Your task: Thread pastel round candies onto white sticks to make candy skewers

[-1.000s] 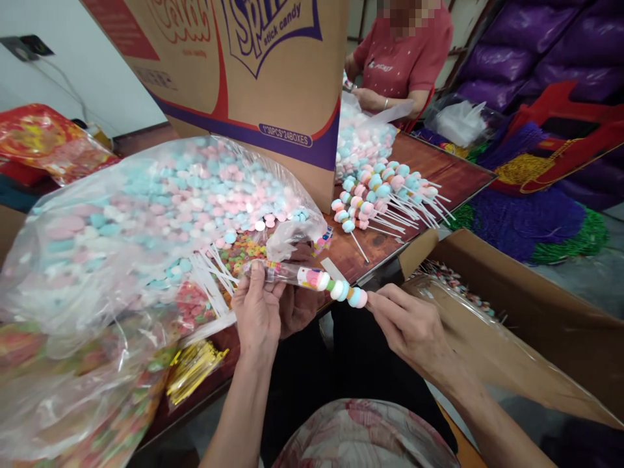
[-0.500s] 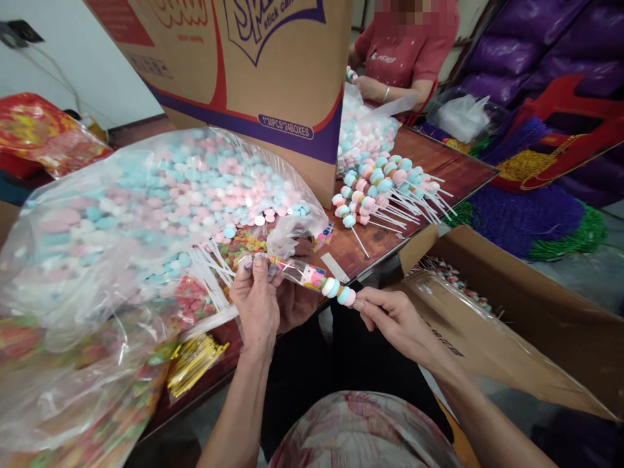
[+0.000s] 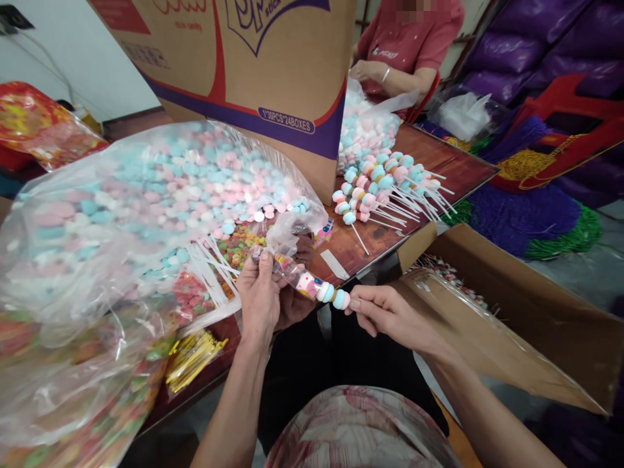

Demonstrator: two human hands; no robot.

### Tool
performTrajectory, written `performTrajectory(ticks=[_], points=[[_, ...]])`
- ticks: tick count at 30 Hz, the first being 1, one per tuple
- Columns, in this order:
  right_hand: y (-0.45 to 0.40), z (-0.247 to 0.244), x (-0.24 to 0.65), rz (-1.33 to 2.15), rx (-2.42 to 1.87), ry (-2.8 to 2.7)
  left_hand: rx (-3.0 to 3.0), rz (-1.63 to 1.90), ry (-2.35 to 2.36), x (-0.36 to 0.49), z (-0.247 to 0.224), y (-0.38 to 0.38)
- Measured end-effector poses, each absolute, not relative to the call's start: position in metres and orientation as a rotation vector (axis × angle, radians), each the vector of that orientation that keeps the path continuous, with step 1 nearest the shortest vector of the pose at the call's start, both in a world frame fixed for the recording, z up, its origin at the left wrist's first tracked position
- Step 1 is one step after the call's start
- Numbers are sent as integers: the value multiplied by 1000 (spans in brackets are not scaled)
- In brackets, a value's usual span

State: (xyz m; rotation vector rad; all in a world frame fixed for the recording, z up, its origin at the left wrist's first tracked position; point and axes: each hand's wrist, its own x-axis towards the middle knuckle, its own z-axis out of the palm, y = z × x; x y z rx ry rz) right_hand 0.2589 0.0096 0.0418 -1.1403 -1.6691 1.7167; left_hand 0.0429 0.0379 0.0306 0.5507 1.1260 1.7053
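Between my hands, over the table's near edge, is a stick of candy in white, blue and pink pieces, partly inside a clear printed wrapper. My left hand is closed, with its thumb pressing on the wrapper's far end. At the candy's pink end, my right hand pinches; the stick itself is hidden by the fingers. Loose white sticks lie left of my left hand, near gummy rings. A pile of finished candy sticks rests on the table beyond.
A big clear bag of pastel candies covers the left side, before a tall carton. Gold twist ties lie near the edge. An open cardboard box stands at right. Across the table sits a person.
The candy stick has moved slightly left, and less of the clear wrapper shows stretched between my hands. Both hands keep their grip. The person across has shifted their hand.
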Motion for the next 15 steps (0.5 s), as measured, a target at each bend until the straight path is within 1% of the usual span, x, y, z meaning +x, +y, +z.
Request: performTrajectory(ticks=[2,4,6,11,15], points=[[11,41,258,1773,-1134,-1611,556,1640,1102,40,30,39],[11,38,257,1751,-1153,-1610,560,1614,1096,40,29,38],[10,34,255,1629,-1203,-1642,555,1647,1124,44,29,37],[1,24,246,1176,-1318,-1771,485,1812,1197,61,23,31],[-3,21,241,1022,-1289,-1790,357,1860,1160,63,19,29]])
